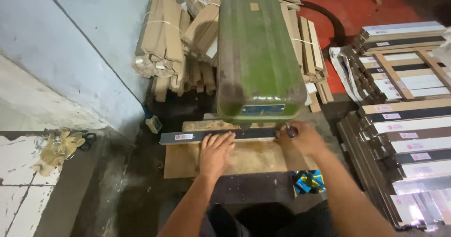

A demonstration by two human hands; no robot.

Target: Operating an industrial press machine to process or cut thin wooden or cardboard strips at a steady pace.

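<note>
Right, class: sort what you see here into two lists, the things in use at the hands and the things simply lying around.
In use:
left hand
right hand
dark strip
wooden board
green machine
machine handle

Lying about:
bundled wood pieces
stacked strips
cloth gloves
blue packet

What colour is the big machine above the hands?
Green machine housing, worn brown in patches; seen in the head view.

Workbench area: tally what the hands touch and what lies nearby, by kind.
Hands: 2, left and right
Dark strip under the hands: 1
Green machine: 1
Wooden board: 1
Glove heap: 1
Total: 6
</note>
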